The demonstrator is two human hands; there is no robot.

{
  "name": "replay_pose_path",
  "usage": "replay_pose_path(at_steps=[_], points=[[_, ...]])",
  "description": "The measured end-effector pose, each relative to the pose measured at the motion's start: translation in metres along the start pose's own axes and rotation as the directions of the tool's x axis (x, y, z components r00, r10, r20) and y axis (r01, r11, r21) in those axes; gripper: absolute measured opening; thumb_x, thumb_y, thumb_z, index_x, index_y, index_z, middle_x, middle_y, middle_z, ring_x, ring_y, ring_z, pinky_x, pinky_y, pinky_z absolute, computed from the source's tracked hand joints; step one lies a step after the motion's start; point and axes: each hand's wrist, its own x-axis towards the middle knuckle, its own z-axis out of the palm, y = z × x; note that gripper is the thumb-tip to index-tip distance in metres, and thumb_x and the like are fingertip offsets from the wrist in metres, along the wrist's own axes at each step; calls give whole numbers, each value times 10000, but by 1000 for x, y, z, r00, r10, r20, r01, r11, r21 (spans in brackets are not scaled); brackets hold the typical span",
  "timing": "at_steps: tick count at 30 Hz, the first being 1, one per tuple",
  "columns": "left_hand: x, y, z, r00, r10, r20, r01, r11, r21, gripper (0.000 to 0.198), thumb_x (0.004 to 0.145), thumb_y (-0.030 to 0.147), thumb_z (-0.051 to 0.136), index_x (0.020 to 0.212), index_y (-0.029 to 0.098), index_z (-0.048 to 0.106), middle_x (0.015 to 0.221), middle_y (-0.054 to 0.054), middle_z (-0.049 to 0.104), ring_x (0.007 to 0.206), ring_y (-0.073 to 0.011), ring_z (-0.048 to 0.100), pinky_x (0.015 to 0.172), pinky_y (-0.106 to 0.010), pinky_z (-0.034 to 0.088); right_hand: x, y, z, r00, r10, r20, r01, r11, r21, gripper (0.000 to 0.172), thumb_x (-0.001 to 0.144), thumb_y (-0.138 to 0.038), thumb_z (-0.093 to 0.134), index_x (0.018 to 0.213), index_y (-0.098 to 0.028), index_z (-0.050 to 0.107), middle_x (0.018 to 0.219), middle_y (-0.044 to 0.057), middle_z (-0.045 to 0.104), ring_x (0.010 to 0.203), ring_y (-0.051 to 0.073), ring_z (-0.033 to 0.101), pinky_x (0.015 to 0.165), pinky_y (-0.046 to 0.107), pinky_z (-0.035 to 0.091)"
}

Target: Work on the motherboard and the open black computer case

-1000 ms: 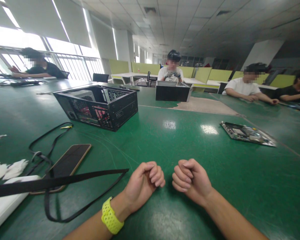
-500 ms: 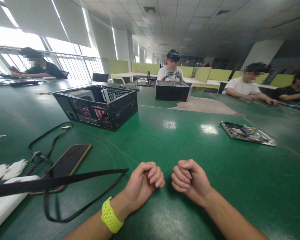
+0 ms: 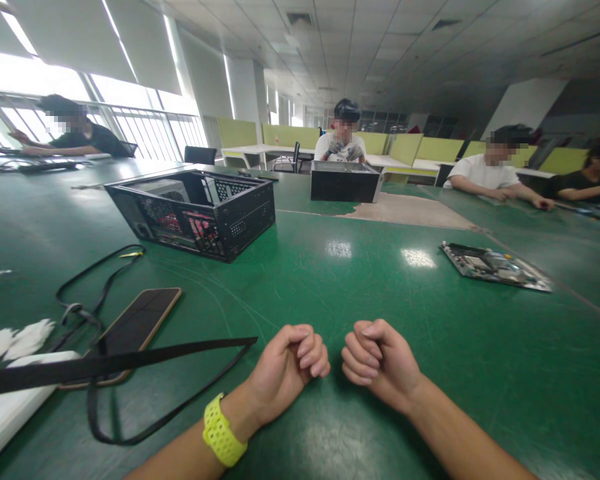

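Looking forward and down from one head-worn camera, we take in a green table (image 3: 380, 280) from its near side: our left hand (image 3: 285, 360) and right hand (image 3: 385, 360) close by at the lower middle, a computer case (image 3: 247, 221) farther off, a co-worker (image 3: 325, 145) across from us, and the ceiling (image 3: 365, 40) along the top.

The green tabletop (image 3: 300, 273) carries an open black computer case (image 3: 253, 219), a circuit board (image 3: 495, 267), a phone (image 3: 139, 320), a strap (image 3: 145, 358) and, farther back, a second case (image 3: 345, 184).
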Motion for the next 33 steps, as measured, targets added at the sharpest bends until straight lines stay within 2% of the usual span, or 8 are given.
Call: replay_pose_path(at_steps=[6, 9, 11, 13, 16, 24, 28, 33], points=[[1, -1, -2, 1000, 14, 3, -14, 998, 54, 303, 821, 255, 467, 531, 182, 421, 492, 38, 333, 501, -130, 386, 587, -288, 358, 1, -1, 0, 1000, 1, -1, -1, 1000, -1, 347, 784, -242, 467, 468, -185, 334, 426, -59, 273, 377, 66, 235, 384, 209, 208], [2, -2, -2, 993, 112, -33, -98, 956, 277, 305, 826, 294, 518, 554, 178, 443, 514, 35, 382, 515, -124, 396, 574, -281, 354, 2, -1, 1, 999, 0, -38, -1, 1000, -25, 334, 785, -260, 480, 475, -183, 383, 432, -60, 291, 372, 64, 243, 378, 212, 208], [1, -2, -1, 969, 246, -39, -176, 787, 591, 233, 802, 296, 588, 618, 164, 533, 568, 17, 475, 554, -129, 438, 577, -275, 356, 2, -1, 1, 993, -15, -115, 2, 994, -112, 279, 783, -271, 505, 524, -170, 481, 459, -57, 349, 371, 59, 269, 380, 211, 213], [0, -1, 0, 931, 364, 34, -225, 495, 839, 118, 777, 269, 636, 736, 158, 633, 655, -6, 558, 616, -141, 496, 604, -273, 380, 3, -1, 1, 976, -47, -212, -9, 968, -252, 187, 764, -266, 551, 619, -153, 585, 493, -49, 422, 374, 53, 308, 386, 208, 219], [-3, 0, -1, 874, 457, 164, -273, 183, 944, 102, 797, 242, 634, 862, 189, 692, 716, -11, 587, 669, -146, 534, 636, -271, 409, 3, -1, 0, 944, -117, -309, -36, 894, -447, 136, 725, -266, 623, 715, -135, 660, 517, -35, 494, 381, 50, 358, 393, 204, 236], [-2, -2, -12, 834, 509, 215, -239, -17, 971, 130, 849, 253, 587, 864, 217, 712, 636, 3, 529, 606, -138, 490, 563, -265, 354, 3, 0, -3, 913, -251, -321, -68, 681, -729, 223, 738, -353, 645, 752, -142, 716, 589, -2, 599, 410, 59, 421, 408, 207, 281], [-2, -1, -9, 841, 499, 209, -219, -40, 975, 134, 838, 228, 586, 822, 204, 717, 620, -6, 542, 591, -142, 493, 563, -267, 347, 3, 0, -1, 919, -322, -227, -44, 490, -871, 229, 778, -347, 601, 763, -159, 731, 593, 2, 620, 438, 79, 447, 429, 216, 324], [-3, -2, -9, 871, 452, 195, -178, -80, 981, 118, 789, 177, 598, 773, 194, 714, 640, -19, 560, 610, -152, 505, 572, -264, 347, 0, 1, 0, 928, -371, 22, 42, 44, -998, 165, 784, -196, 570, 765, -202, 733, 674, 12, 679, 615, 132, 580, 595, 250, 412]])
